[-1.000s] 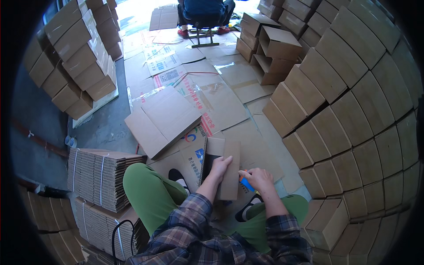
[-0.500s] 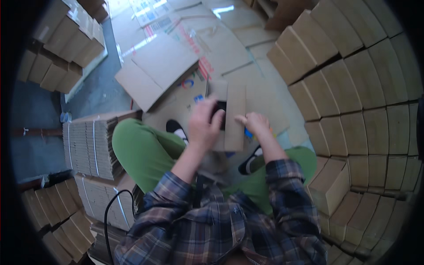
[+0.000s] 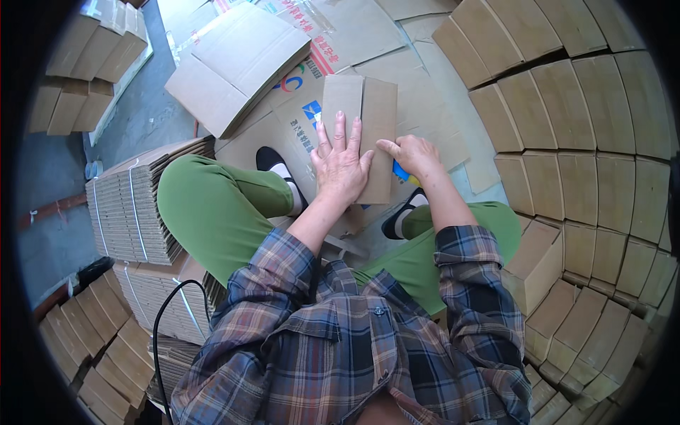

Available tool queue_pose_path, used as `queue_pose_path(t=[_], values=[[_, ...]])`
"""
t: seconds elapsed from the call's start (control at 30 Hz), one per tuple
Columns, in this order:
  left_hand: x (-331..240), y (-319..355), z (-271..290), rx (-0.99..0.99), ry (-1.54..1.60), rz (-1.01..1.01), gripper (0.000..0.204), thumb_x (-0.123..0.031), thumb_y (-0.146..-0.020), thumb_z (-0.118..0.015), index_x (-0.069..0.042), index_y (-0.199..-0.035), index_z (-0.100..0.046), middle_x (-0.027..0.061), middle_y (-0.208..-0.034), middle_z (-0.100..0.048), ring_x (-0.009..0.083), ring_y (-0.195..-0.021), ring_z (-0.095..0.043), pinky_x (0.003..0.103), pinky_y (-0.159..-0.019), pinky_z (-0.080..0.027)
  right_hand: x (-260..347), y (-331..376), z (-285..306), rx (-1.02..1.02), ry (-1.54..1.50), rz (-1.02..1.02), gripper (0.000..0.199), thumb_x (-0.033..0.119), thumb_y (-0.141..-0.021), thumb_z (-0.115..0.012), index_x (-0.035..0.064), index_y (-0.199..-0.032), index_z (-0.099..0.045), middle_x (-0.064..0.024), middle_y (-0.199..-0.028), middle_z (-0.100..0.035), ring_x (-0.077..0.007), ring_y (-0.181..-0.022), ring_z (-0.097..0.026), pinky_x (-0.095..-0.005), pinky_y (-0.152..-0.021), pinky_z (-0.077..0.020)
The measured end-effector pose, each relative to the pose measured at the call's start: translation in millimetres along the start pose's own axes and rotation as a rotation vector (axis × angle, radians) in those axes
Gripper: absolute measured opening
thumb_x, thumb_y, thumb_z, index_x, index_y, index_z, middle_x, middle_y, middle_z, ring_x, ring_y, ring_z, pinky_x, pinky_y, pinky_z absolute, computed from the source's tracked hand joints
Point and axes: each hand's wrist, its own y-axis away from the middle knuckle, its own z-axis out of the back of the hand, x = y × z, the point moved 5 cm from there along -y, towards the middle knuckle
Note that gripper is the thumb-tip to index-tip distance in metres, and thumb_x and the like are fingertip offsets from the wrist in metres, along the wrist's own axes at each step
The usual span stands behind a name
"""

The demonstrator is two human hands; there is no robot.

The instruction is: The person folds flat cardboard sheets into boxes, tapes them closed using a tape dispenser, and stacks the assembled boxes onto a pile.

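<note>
Two flaps (image 3: 380, 117) now lie closed under the left hand (image 3: 341, 168), splayed and empty; right hand (image 3: 419, 156), three o'clock, curls, perhaps round something blue (image 3: 400, 171).

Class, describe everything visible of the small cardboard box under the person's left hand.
The box is oblong, tan and looks like cardboard. Its two long top flaps are folded in along a lengthwise seam; the right one looks browner. Its length runs forward, over flattened cardboard. The left hand lies spread on top; the right hand is at its right edge, contact unclear.
</note>
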Motion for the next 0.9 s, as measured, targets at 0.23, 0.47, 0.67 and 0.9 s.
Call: queue_pose_path(t=[0.23, 0.47, 0.67, 0.9], values=[[-4, -6, -1, 0.005, -0.103, -0.03, 0.066, -0.04, -0.092, -0.05, -0.018, -0.15, -0.027, 0.0086, -0.159, -0.011, 0.0442, -0.143, -0.008, 0.059, -0.104, -0.024, 3, -4, -3, -0.041, 0.043, 0.003, 0.067, 0.07, -0.084, -0.047, 0.0103, -0.1, -0.072, -0.0142, -0.101, -0.07, -0.0295, -0.101, -0.065, -0.0422, -0.085, -0.0497], [-6, -3, -5, 0.02, -0.188, -0.068, 0.063, -0.041, -0.094, -0.044, -0.014, -0.149, -0.028, 0.0025, -0.16, -0.012, 0.0412, -0.144, -0.007, 0.065, -0.099, -0.028, 6, -1, -5, -0.065, 0.081, -0.003, 0.067, 0.069, -0.085, -0.048, 0.0078, -0.099, -0.072, -0.016, -0.1, -0.07, -0.0308, -0.099, -0.066, -0.0431, -0.084, -0.051], [-8, -3, -4, 0.019, -0.202, -0.131, 0.061, -0.04, -0.094, -0.045, -0.013, -0.148, -0.031, -0.0006, -0.159, -0.013, 0.0383, -0.145, -0.008, 0.067, -0.097, -0.03, 4, 2, -1, -0.064, 0.103, -0.028, 0.061, 0.066, -0.083, -0.054, 0.0116, -0.103, -0.072, -0.0138, -0.103, -0.07, -0.0296, -0.1, -0.066, -0.0414, -0.085, -0.0511], [-3, -2, 0, 0.044, -0.232, -0.12, 0.063, -0.043, -0.096, -0.042, -0.014, -0.149, -0.028, 0.0, -0.159, -0.015, 0.0376, -0.145, -0.009, 0.065, -0.097, -0.032, -27, 30, 94, -0.326, -0.051, -0.023, 0.035, 0.045, -0.08, -0.065, 0.024, -0.108, -0.072, -0.0096, -0.101, -0.07, -0.0273, -0.094, -0.067, -0.0387, -0.082, -0.0515]])
